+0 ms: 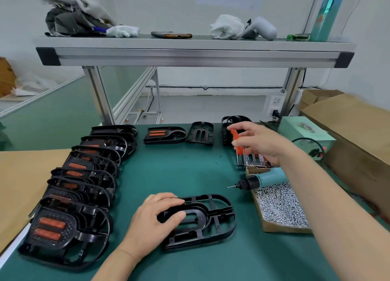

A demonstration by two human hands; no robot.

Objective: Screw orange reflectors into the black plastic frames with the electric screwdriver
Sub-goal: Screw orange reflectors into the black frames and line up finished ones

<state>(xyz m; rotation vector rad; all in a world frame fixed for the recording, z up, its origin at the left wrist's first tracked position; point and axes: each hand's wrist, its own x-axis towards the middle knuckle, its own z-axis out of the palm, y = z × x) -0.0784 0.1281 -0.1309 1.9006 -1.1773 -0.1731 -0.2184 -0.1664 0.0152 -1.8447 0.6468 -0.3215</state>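
Observation:
A black plastic frame [213, 215] lies flat on the green mat near the front centre. My left hand [154, 221] grips its left end, fingers curled over the rim. My right hand [259, 141] is raised at the right and pinches an orange reflector [237, 140] above a stack of silvery and orange reflector parts [252, 160]. The electric screwdriver [259, 180] lies on its side beneath my right forearm, its bit pointing left, with no hand on it.
A row of several frames with orange reflectors [80, 183] overlaps along the left. More frames [164, 134] [200, 133] [226, 122] sit at the back. A cardboard box of screws [280, 207] stands at the right, a power unit [308, 135] behind it, a metal shelf [194, 51] overhead.

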